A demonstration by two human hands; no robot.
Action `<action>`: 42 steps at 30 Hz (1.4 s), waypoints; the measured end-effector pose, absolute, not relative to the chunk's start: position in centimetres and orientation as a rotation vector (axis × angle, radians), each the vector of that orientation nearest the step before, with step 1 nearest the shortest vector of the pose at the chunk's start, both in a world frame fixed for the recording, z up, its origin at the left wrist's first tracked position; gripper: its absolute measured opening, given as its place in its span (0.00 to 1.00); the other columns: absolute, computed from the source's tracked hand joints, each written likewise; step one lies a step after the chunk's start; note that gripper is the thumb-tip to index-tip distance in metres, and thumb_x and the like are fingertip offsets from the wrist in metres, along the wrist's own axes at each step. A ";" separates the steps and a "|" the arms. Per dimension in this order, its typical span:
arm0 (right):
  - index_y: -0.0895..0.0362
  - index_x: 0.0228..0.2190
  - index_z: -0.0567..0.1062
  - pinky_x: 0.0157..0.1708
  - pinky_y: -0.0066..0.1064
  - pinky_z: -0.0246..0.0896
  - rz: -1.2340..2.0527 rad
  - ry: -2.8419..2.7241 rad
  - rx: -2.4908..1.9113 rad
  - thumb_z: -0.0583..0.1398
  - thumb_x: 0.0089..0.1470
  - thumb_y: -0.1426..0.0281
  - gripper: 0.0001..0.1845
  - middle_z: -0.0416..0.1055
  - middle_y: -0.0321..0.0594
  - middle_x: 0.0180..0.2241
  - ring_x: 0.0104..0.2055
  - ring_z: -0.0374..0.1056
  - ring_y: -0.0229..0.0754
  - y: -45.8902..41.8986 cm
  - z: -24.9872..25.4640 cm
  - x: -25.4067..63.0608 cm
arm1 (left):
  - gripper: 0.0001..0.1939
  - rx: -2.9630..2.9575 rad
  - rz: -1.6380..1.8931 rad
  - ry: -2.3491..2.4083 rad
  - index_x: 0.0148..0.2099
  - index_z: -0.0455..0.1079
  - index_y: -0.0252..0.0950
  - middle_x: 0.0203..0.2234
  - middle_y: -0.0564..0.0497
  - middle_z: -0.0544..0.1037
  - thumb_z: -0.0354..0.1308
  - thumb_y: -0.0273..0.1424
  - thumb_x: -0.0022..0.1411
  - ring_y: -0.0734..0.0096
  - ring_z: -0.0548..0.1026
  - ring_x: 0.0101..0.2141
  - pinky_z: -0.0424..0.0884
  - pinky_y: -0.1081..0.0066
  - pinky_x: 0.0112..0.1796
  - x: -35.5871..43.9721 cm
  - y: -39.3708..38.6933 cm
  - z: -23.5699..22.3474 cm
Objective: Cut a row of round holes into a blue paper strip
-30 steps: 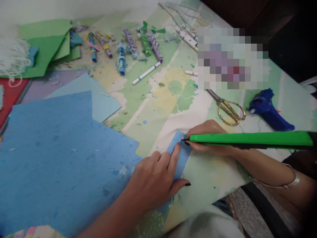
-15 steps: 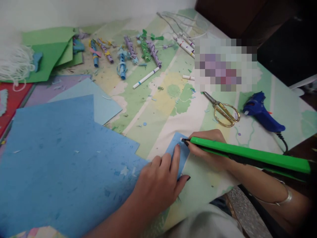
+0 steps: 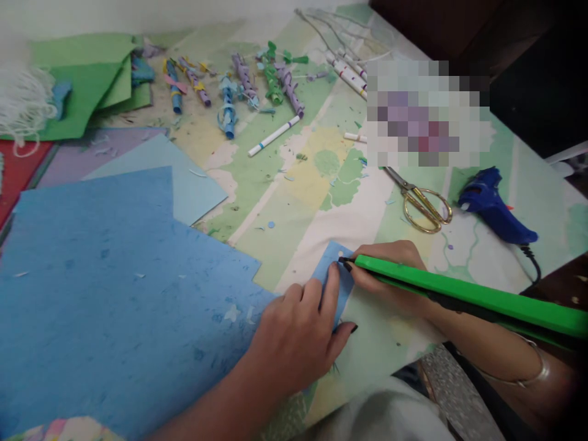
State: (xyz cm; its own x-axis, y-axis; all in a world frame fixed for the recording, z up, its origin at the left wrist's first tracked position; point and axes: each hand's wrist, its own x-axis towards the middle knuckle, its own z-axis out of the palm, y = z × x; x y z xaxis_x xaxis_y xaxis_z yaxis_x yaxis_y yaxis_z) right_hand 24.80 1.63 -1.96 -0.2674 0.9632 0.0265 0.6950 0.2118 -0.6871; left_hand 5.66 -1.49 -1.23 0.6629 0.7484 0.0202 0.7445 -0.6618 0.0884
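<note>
A narrow blue strip of paper or foam sheet [image 3: 331, 250] lies on the tablecloth, with a small white spot near its far end. My left hand [image 3: 294, 331] presses down on the strip, fingers laid out and thumb spread to the side. In my right hand [image 3: 390, 263] is a long green tool with a black tip [image 3: 459, 288], gripped like a pen; its exact kind is unclear. The black tip touches or hovers just over the strip beside the white spot and my left index finger. A large blue sheet [image 3: 128, 269] reaches under or beside my left hand.
Gold-handled scissors [image 3: 425, 208] and a blue glue gun [image 3: 500, 208] with its cord lie on the right. Several decorated paper rolls [image 3: 227, 110] and markers [image 3: 275, 136] are farther back. Green sheets [image 3: 92, 73] and white string [image 3: 25, 101] sit at the left.
The view has shifted slightly, so the table items sit a little differently in the picture. The black tip remains by the white spot; both hands keep nearly the same pose.
</note>
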 end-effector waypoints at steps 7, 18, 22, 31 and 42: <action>0.57 0.15 0.59 0.19 0.24 0.45 0.742 -2.071 -1.542 0.56 0.51 0.72 0.16 0.50 0.29 0.15 0.19 0.48 0.30 1.5 -1.9 24.4 | 0.33 2.829 0.101 1.257 0.63 0.52 0.26 0.28 0.50 0.67 0.45 0.43 0.63 0.66 0.67 0.26 0.60 0.67 0.19 5.7 -1.5 -1.4; 0.57 0.15 0.57 0.19 0.26 0.44 0.728 -2.077 -1.580 0.55 0.51 0.72 0.16 0.50 0.30 0.15 0.19 0.48 0.31 1.3 -2.0 24.3 | 0.33 2.814 0.065 1.281 0.62 0.54 0.27 0.27 0.50 0.67 0.46 0.45 0.62 0.67 0.68 0.26 0.61 0.68 0.19 5.9 -1.4 -1.2; 0.56 0.15 0.59 0.18 0.27 0.45 0.824 -1.945 -1.640 0.56 0.51 0.70 0.17 0.52 0.31 0.15 0.20 0.49 0.32 1.4 -1.3 24.5 | 0.32 2.802 0.091 1.262 0.62 0.55 0.27 0.27 0.49 0.68 0.45 0.44 0.63 0.66 0.68 0.26 0.62 0.69 0.19 5.7 -1.5 -1.3; 0.56 0.24 0.75 0.20 0.25 0.51 0.843 -1.320 -1.645 0.58 0.51 0.68 0.09 0.63 0.32 0.17 0.21 0.58 0.33 2.0 -1.1 24.9 | 0.34 2.690 0.175 1.453 0.59 0.60 0.24 0.43 0.37 0.69 0.50 0.43 0.56 0.53 0.66 0.38 0.70 0.61 0.32 6.3 -1.6 0.2; 0.55 0.38 0.78 0.26 0.27 0.57 0.853 -1.217 -1.664 0.57 0.49 0.69 0.15 0.65 0.32 0.20 0.25 0.61 0.36 2.0 -0.7 25.2 | 0.23 2.676 -0.202 1.595 0.54 0.65 0.24 0.38 0.37 0.72 0.51 0.26 0.56 0.56 0.70 0.36 0.73 0.63 0.30 10.1 -2.0 1.6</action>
State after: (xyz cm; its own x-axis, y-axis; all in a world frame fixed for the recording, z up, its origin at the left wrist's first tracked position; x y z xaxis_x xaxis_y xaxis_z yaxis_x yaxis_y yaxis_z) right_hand 25.22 1.97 -0.66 0.2843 0.9583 -0.0290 0.3543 -0.1332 -0.9256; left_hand 10.06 -1.99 1.59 0.4694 0.8747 -0.1206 0.8772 -0.4776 -0.0492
